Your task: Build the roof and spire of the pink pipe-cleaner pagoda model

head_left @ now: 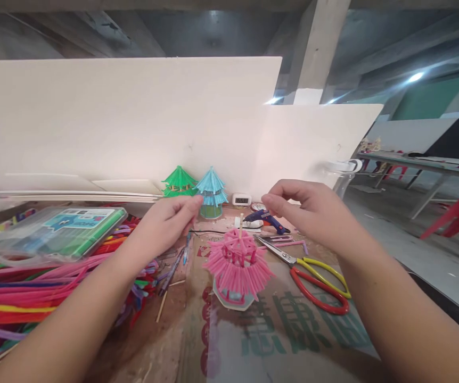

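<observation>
A small pink pavilion model [238, 266] made of fuzzy pipe-cleaner pieces stands upright on a pale polygonal base, with a thin wooden stick [241, 223] rising from its top. My left hand [173, 219] is raised to the left of it, thumb and fingers pinched together. On the other side my right hand [303, 208] is also raised, its thumb and forefinger closed together. Neither hand touches the model. Anything between the fingertips is too small or hidden to make out. Below my right hand lie a blue glue gun [267, 219] and red-and-yellow-handled scissors [313, 276].
Behind stand a green model [179, 182] and a light blue model [211, 191], beside a small digital clock [241, 199]. To the left, a clear plastic case [54, 234] rests on a heap of pipe cleaners [25, 298]. Pens [172, 271] lie near the middle. White boards [125, 111] close off the back.
</observation>
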`<state>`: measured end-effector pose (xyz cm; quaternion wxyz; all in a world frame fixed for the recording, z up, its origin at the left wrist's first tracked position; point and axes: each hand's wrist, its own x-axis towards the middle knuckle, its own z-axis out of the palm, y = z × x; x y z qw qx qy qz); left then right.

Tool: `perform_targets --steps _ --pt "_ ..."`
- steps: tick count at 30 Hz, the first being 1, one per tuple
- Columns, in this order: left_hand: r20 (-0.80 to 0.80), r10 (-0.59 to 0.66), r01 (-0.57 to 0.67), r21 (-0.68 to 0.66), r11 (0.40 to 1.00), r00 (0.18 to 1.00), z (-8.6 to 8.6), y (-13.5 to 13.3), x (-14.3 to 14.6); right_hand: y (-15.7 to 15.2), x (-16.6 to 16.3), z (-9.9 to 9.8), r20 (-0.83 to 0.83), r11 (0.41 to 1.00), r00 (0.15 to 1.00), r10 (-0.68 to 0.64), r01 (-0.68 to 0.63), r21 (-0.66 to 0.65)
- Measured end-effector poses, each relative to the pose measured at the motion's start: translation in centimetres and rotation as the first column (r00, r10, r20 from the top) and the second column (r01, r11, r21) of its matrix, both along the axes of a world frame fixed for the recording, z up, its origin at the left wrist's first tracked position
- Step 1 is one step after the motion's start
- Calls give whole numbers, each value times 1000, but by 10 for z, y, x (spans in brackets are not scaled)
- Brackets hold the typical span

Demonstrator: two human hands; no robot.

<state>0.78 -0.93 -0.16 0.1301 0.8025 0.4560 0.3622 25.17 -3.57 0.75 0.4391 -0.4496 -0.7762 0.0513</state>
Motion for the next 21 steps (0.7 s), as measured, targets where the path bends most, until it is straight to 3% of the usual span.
perform_targets --steps 7,21 --pt "210 18 -21 13 1000 978 3 5 -17 1 1 0 17 998 998 -65 64 18" --pt "61 22 -14 -133 991 998 16 -8 -29 31 -2 -16 -5 991 992 -127 127 -38"
